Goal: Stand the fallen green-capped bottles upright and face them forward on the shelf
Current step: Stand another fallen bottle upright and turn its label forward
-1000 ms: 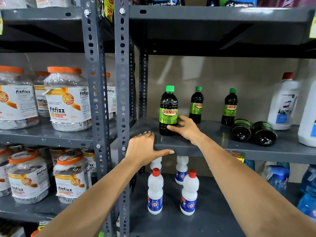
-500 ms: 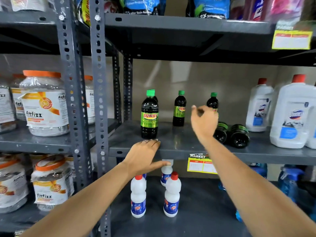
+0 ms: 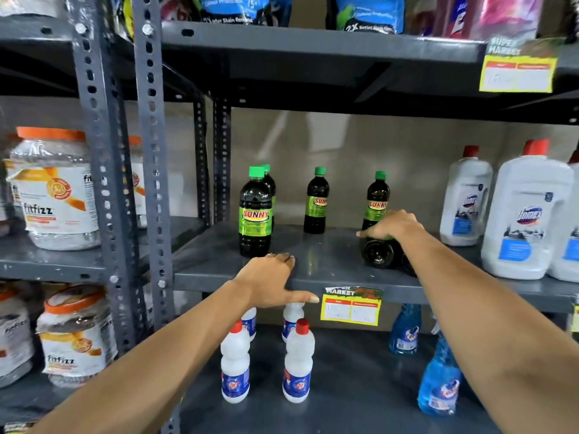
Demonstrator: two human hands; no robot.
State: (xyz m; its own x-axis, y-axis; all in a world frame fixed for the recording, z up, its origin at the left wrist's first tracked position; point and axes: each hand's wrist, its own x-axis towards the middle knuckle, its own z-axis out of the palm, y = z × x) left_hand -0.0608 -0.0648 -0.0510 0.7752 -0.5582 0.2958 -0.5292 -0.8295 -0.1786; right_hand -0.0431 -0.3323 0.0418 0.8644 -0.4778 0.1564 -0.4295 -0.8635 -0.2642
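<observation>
Head view: the right hand (image 3: 391, 225) lies palm-down on a fallen dark plastic bottle (image 3: 377, 253), which lies on its side on the grey metal shelf (image 3: 313, 258) with its base toward the camera. The index finger is extended; whether the hand grips the bottle cannot be told. The left hand (image 3: 269, 281) rests flat on the shelf's front edge, fingers straight and thumb spread. An upright green-capped dark bottle with a green label (image 3: 255, 214) stands just behind the left hand.

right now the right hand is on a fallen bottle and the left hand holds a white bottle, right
No. The head view shows the left hand holding nothing, resting on the front edge of the shelf. The right hand is on a fallen bottle, as you say.
</observation>
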